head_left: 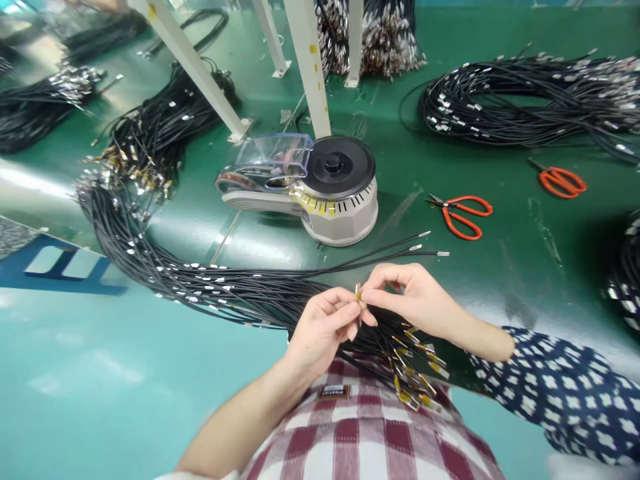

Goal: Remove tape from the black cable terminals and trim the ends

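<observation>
In the head view, my left hand point(327, 327) pinches a black cable just below its end. That cable end point(357, 293) carries a small connector with amber tape around it. My right hand point(413, 297) closes thumb and forefinger on the amber tape at the same end. Beneath both hands runs a thick bundle of black cables point(235, 290) with white labels. Its taped connector ends point(413, 373) fan out over the table's front edge, close to the checked apron. Three cable ends with bare silvery tips point(443, 253) stick out past my right hand.
A round tape dispenser point(340, 220) stands behind the hands. Two orange-handled scissors point(465, 213) lie to the right, near a coiled cable bundle point(450, 100). More cable bundles point(165, 113) lie at the back left. White frame legs point(310, 67) stand on the green table point(500, 287).
</observation>
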`<state>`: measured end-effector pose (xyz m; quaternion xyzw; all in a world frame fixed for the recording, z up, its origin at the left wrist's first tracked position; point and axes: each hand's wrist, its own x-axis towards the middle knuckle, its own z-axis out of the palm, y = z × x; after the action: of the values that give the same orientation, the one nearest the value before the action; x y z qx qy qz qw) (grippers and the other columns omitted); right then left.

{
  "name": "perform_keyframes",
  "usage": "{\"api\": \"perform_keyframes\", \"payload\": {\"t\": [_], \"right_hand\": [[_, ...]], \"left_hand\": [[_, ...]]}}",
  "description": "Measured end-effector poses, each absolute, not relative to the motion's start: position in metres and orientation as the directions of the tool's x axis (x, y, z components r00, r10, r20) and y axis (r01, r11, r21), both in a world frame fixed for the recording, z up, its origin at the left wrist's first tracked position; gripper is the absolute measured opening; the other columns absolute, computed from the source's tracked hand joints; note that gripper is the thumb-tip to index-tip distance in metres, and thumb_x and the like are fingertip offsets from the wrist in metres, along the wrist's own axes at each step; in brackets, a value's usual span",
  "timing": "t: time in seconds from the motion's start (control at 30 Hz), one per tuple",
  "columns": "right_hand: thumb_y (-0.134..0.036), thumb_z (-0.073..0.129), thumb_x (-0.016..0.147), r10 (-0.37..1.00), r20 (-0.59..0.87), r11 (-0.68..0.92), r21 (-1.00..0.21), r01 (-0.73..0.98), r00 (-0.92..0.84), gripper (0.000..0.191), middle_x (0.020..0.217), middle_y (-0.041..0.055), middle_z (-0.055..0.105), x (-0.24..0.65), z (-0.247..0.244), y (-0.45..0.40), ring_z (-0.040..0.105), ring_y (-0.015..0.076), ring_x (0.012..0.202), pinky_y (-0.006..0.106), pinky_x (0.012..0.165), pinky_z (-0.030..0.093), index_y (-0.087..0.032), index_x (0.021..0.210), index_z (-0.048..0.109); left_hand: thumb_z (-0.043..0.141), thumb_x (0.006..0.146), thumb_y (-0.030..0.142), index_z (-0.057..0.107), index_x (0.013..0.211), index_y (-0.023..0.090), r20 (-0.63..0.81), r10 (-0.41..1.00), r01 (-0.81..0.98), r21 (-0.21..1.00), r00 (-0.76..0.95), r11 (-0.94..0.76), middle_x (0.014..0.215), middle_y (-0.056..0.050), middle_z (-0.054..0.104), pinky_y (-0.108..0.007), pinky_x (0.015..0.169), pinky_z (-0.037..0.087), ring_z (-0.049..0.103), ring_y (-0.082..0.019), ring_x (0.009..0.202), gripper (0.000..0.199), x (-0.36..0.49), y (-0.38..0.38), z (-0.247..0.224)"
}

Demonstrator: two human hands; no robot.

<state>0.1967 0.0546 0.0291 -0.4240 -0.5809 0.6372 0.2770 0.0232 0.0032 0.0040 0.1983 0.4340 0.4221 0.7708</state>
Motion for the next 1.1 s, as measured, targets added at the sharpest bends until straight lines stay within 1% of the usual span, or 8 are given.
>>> {"api": "perform_keyframes", "payload": {"t": [0.2, 0.4, 0.53, 0.67, 0.8, 0.87, 0.97, 1.1], "right_hand": [[-0.033, 0.067, 0.083, 0.860, -0.207, -0.161, -0.977, 0.136, -0.467, 0.020, 0.064, -0.0005, 0.062, 0.192, 0.024, 0.052, 0.050, 0.0122, 0.059, 0.027, 0.059, 0.041, -0.017, 0.072, 0.064], [-0.024, 0.061, 0.086, 0.903, -0.114, -0.030, -0.979, 0.204, -0.415, 0.015, 0.065, -0.0013, 0.061, 0.189, 0.027, 0.043, 0.051, 0.0124, 0.062, 0.026, 0.060, 0.043, -0.018, 0.072, 0.061], [-0.020, 0.061, 0.086, 0.911, -0.021, 0.091, -0.964, 0.249, -0.411, 0.015, 0.068, -0.0007, 0.063, 0.192, 0.034, 0.039, 0.054, 0.0125, 0.064, 0.026, 0.063, 0.044, -0.019, 0.071, 0.062], [-0.031, 0.070, 0.082, 0.839, -0.117, -0.065, -0.991, 0.116, -0.531, 0.019, 0.067, 0.0001, 0.065, 0.196, 0.032, 0.051, 0.057, 0.0127, 0.063, 0.026, 0.062, 0.046, -0.017, 0.069, 0.066], [-0.038, 0.079, 0.074, 0.784, -0.187, -0.200, -0.979, 0.045, -0.593, 0.024, 0.068, -0.0009, 0.065, 0.193, 0.018, 0.071, 0.055, 0.0109, 0.061, 0.024, 0.058, 0.044, -0.015, 0.079, 0.072], [-0.036, 0.081, 0.072, 0.768, -0.127, -0.180, -0.984, -0.020, -0.628, 0.024, 0.071, -0.0006, 0.065, 0.191, 0.012, 0.077, 0.057, 0.0111, 0.063, 0.024, 0.059, 0.045, -0.016, 0.079, 0.072], [-0.032, 0.079, 0.077, 0.741, 0.039, -0.045, -0.993, -0.108, -0.671, 0.018, 0.077, 0.0014, 0.066, 0.189, 0.009, 0.080, 0.061, 0.0127, 0.070, 0.026, 0.066, 0.048, -0.016, 0.073, 0.072], [-0.030, 0.069, 0.087, 0.712, 0.167, 0.148, -0.985, -0.087, -0.682, 0.016, 0.081, 0.0036, 0.068, 0.191, 0.015, 0.073, 0.062, 0.0139, 0.076, 0.028, 0.074, 0.051, -0.017, 0.080, 0.073]], "left_hand": [[0.081, 0.075, 0.033, 0.066, 0.071, 0.012, -0.458, 0.840, -0.443, 0.713, 0.292, 0.543, 0.062, -0.006, 0.071, -0.017, 0.044, 0.026, 0.045, -0.005, 0.045, 0.026, 0.022, 0.005, 0.000], [0.084, 0.072, 0.030, 0.063, 0.077, 0.014, -0.431, 0.879, -0.385, 0.790, 0.206, 0.477, 0.059, 0.000, 0.065, -0.016, 0.046, 0.030, 0.054, -0.008, 0.052, 0.027, 0.024, 0.006, 0.004], [0.084, 0.072, 0.028, 0.062, 0.072, 0.014, -0.403, 0.904, -0.328, 0.842, 0.142, 0.428, 0.061, -0.002, 0.068, -0.016, 0.045, 0.034, 0.055, -0.008, 0.052, 0.026, 0.024, 0.001, 0.008], [0.080, 0.076, 0.028, 0.064, 0.070, 0.013, -0.372, 0.916, -0.325, 0.856, 0.154, 0.402, 0.063, -0.004, 0.072, -0.018, 0.044, 0.033, 0.046, -0.005, 0.043, 0.022, 0.022, 0.000, 0.010], [0.077, 0.078, 0.030, 0.066, 0.072, 0.013, -0.357, 0.913, -0.347, 0.846, 0.197, 0.406, 0.065, -0.007, 0.074, -0.019, 0.044, 0.032, 0.045, -0.005, 0.041, 0.022, 0.020, 0.005, 0.011], [0.077, 0.078, 0.031, 0.066, 0.072, 0.012, -0.358, 0.906, -0.353, 0.836, 0.228, 0.419, 0.065, -0.008, 0.074, -0.018, 0.043, 0.031, 0.046, -0.006, 0.041, 0.023, 0.018, 0.007, 0.012], [0.079, 0.076, 0.034, 0.065, 0.069, 0.012, -0.373, 0.886, -0.358, 0.815, 0.275, 0.455, 0.062, -0.009, 0.074, -0.018, 0.041, 0.029, 0.044, -0.005, 0.039, 0.027, 0.014, 0.009, 0.012], [0.081, 0.074, 0.038, 0.066, 0.071, 0.012, -0.364, 0.856, -0.373, 0.786, 0.366, 0.493, 0.058, -0.008, 0.072, -0.017, 0.039, 0.027, 0.045, -0.006, 0.037, 0.030, 0.009, 0.009, 0.004]]}}
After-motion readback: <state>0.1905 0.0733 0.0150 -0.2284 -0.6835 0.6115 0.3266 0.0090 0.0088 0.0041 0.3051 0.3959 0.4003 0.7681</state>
